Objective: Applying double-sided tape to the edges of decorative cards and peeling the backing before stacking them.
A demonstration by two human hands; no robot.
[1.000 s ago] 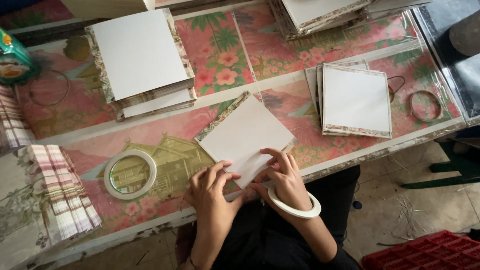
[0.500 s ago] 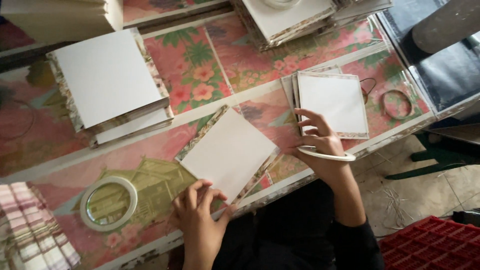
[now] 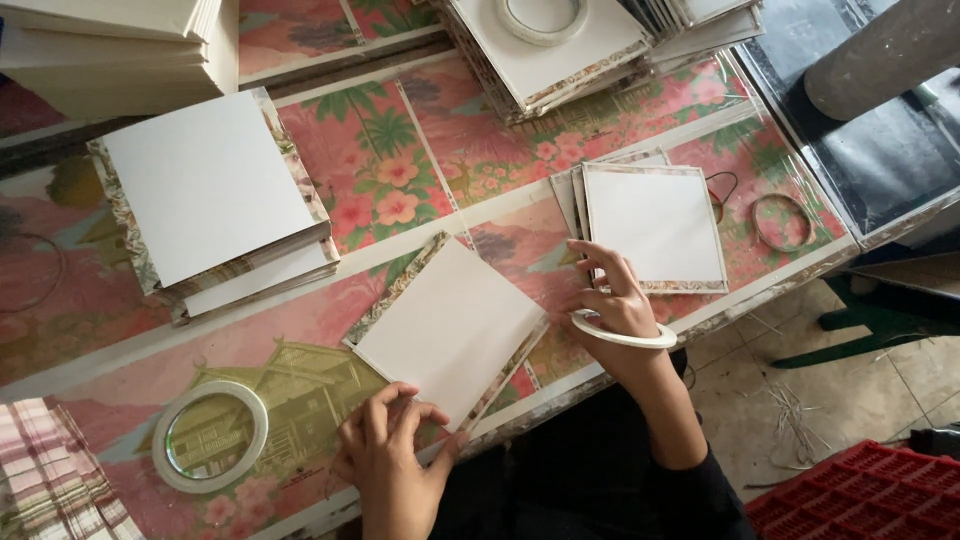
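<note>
A white square card with a patterned border (image 3: pixel 450 330) lies tilted on the flowered table (image 3: pixel 400 190). My left hand (image 3: pixel 385 455) rests on its near corner, fingers pressing the edge. My right hand (image 3: pixel 612 295), with a white bangle (image 3: pixel 622 335) on the wrist, reaches to the right, and its fingertips touch the near left edge of a small stack of white cards (image 3: pixel 655 225). Neither hand has lifted anything.
A tape roll (image 3: pixel 210 437) lies near the left front edge. A taller stack of cards (image 3: pixel 205 190) sits at the left, another stack with a tape roll (image 3: pixel 545 40) at the back. A wire ring (image 3: pixel 782 222) lies at the right. Striped cloth (image 3: pixel 45 480) is at the lower left. A red crate (image 3: pixel 860 495) stands on the floor.
My right hand left the tilted card and moved right to the small stack of cards. The left hand stays on the card's near corner. The view shifted left.
</note>
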